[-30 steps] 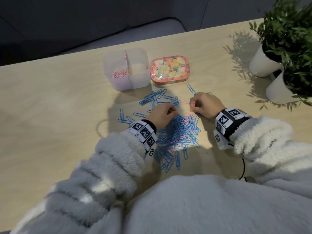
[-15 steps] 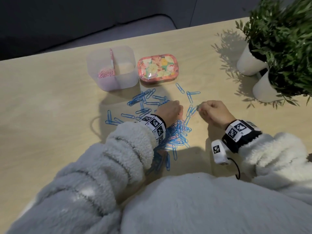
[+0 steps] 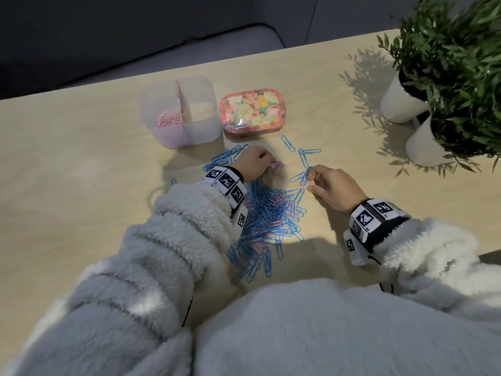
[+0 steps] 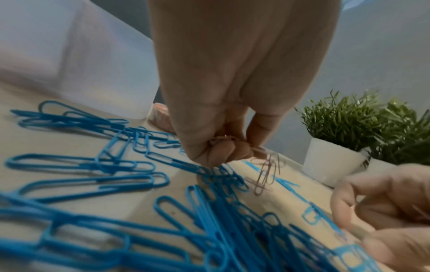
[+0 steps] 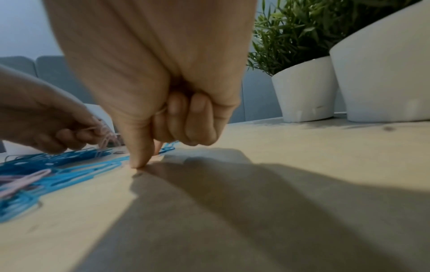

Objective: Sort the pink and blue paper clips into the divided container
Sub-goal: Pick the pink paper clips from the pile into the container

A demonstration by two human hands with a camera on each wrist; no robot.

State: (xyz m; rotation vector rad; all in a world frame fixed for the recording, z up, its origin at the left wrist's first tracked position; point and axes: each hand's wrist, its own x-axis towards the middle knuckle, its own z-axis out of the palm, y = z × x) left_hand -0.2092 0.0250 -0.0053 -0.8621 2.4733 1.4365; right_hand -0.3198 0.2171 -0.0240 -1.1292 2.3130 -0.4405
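A heap of blue and pink paper clips lies on the table in front of me. My left hand hovers at its far edge and pinches a small bunch of pink clips, which dangle from the fingertips. My right hand sits to the right of the heap. Its fingers are curled, the thumb tip touches the table, and a thin pink clip seems tucked under the fingers. The divided container stands beyond the left hand, with pink clips in its left compartment.
A floral tin stands right of the container. Loose blue clips lie scattered between the tin and my hands. Two white plant pots stand at the right edge of the table. My fleece sleeves cover the near side.
The hands, close together a second ago with a pink clip between them, have drawn apart. The left hand has shifted forward and left, holding the pink clips.
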